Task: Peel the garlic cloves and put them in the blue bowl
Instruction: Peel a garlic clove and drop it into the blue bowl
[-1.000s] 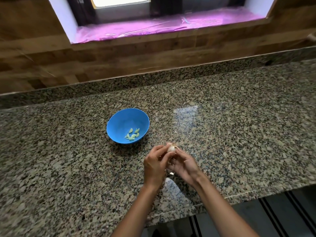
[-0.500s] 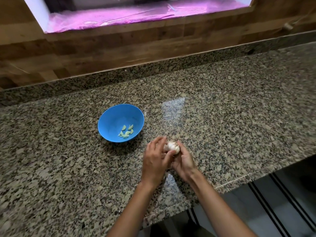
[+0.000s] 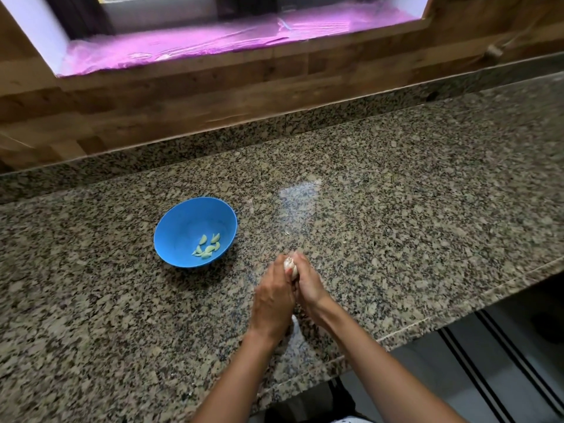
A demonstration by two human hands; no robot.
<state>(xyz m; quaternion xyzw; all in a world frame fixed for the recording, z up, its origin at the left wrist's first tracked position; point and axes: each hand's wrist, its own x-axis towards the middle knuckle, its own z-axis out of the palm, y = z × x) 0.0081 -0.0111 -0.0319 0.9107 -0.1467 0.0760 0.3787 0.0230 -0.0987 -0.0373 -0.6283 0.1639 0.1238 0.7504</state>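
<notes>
A blue bowl stands on the granite counter, left of my hands, with several peeled garlic cloves lying in its bottom. A white garlic bulb is squeezed between both hands, only a small part of it showing between the fingers. My left hand grips it from the left. My right hand grips it from the right. The hands are pressed together just above the counter, right of the bowl.
The counter's front edge runs diagonally below my arms, with floor beyond it at the lower right. A wooden backsplash and a window sill covered in pink sheet lie behind the counter.
My hands have closed tighter around the garlic bulb, hiding more of it. The camera view has shifted slightly; the bowl has not moved on the counter.
</notes>
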